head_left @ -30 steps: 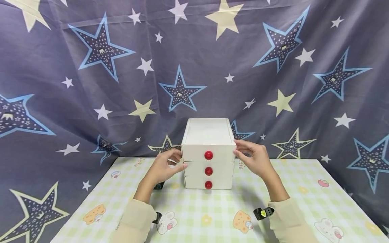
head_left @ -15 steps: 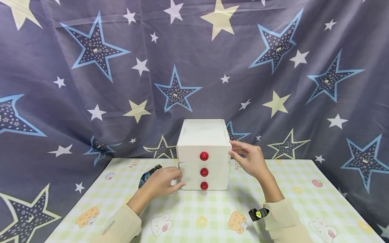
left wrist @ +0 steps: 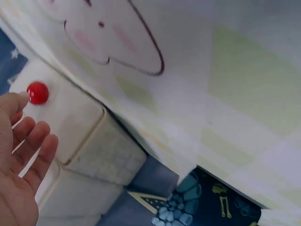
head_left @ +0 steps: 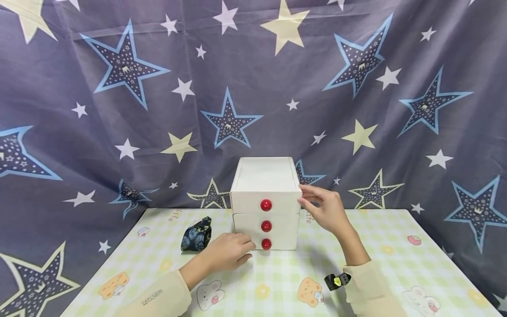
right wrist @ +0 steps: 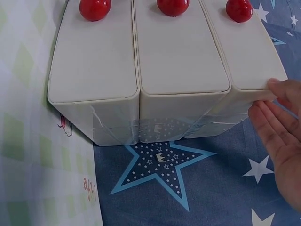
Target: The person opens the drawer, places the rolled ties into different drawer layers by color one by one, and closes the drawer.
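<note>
1. Head view: the white drawer cabinet (head_left: 247, 204) stands by the table's (head_left: 400, 237) back edge, near mid-edge; the dark patterned bundle (head_left: 196, 236) lies toward the back-left corner.
2. Left wrist view: left hand (left wrist: 21, 169), fingers loosely bent, spaced; one fingertip meets the bottom red knob (left wrist: 37, 92); grip unclear.
3. Right wrist view: right hand (right wrist: 284, 132), fingers nearly straight, touches the cabinet's top drawer edge.
</note>
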`<state>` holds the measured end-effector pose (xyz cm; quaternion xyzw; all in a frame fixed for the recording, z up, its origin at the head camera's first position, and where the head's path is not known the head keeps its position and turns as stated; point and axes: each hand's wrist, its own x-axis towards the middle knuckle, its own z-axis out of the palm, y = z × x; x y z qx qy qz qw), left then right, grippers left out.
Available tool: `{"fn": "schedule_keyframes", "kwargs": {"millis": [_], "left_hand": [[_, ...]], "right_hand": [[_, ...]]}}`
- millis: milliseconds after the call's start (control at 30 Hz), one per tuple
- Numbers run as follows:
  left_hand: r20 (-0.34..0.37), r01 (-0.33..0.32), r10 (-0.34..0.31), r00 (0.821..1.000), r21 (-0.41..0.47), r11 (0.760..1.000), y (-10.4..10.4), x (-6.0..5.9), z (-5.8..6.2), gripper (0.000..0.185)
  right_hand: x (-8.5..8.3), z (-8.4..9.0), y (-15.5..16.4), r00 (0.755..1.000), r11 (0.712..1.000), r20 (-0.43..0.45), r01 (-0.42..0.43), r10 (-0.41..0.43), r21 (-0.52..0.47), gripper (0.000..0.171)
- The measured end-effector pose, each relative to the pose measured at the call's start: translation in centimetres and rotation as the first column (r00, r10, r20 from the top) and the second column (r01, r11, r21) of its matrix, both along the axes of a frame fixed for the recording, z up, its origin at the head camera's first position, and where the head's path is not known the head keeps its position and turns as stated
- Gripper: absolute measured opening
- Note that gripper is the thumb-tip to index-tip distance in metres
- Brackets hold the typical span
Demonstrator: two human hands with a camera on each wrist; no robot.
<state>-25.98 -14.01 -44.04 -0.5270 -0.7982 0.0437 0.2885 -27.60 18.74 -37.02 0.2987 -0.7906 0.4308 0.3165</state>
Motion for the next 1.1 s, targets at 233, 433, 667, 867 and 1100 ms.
{"fn": "schedule_keyframes", "kwargs": {"millis": [233,433,667,867,1100], "left_hand": [[-0.073,0.028,-0.032,0.997,-0.054,0.998,1.4,-0.2,-0.6,0.017],[-0.198,0.072,-0.103,0.975,-0.157,0.985,2.5,-0.9,-1.0,0.016],[-0.401,0.059,-0.187,0.897,-0.31,0.949,3.4,-1.4,-1.0,0.024],[-0.462,0.045,-0.224,0.858,-0.367,0.929,4.3,-1.7,-1.2,0.019],[-0.492,0.052,-0.247,0.835,-0.375,0.925,4.8,-2.3,-1.5,0.022]], "right_hand": [[0.0,0.2,0.0,1.0,1.0,0.01,0.003,-0.003,0.005,0.037],[0.1,0.1,0.0,1.0,1.0,0.009,0.013,-0.013,0.007,0.037],[0.0,0.2,0.1,1.0,1.0,-0.008,0.017,-0.016,0.015,0.038],[0.1,0.0,0.2,0.999,0.999,-0.02,0.029,-0.028,0.015,0.038],[0.0,-0.1,-0.1,1.0,1.0,-0.019,0.019,-0.019,0.01,0.038]]}}
